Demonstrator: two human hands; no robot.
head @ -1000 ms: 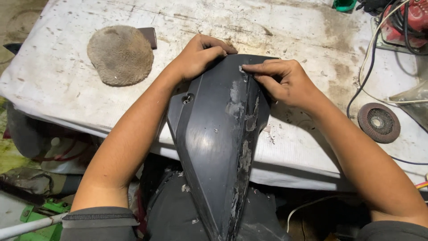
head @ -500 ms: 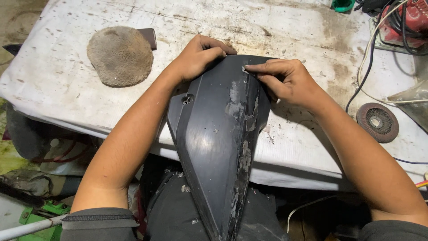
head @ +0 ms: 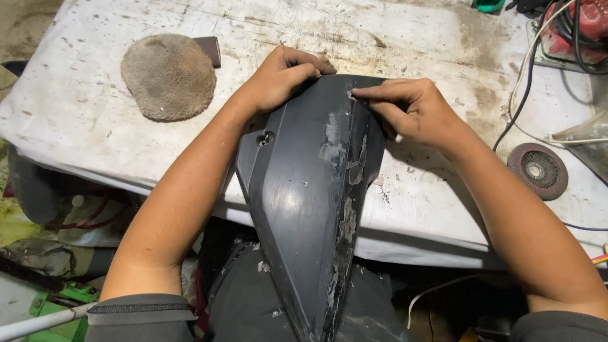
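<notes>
No change is seen from the earlier frame. A dark grey, scuffed plastic panel (head: 310,190) is propped over the desk's (head: 95,107) near edge, tapering downward. Its far rim is clasped by the left hand (head: 282,76); the right hand (head: 405,107) is pinched upon it.

— Bench?
— White table (head: 95,120), stained and scuffed, a round brown pad (head: 168,76) lying on it.
— Right side?
— Grinding disc (head: 537,171), black cable (head: 525,95), red power tool (head: 579,28).
</notes>
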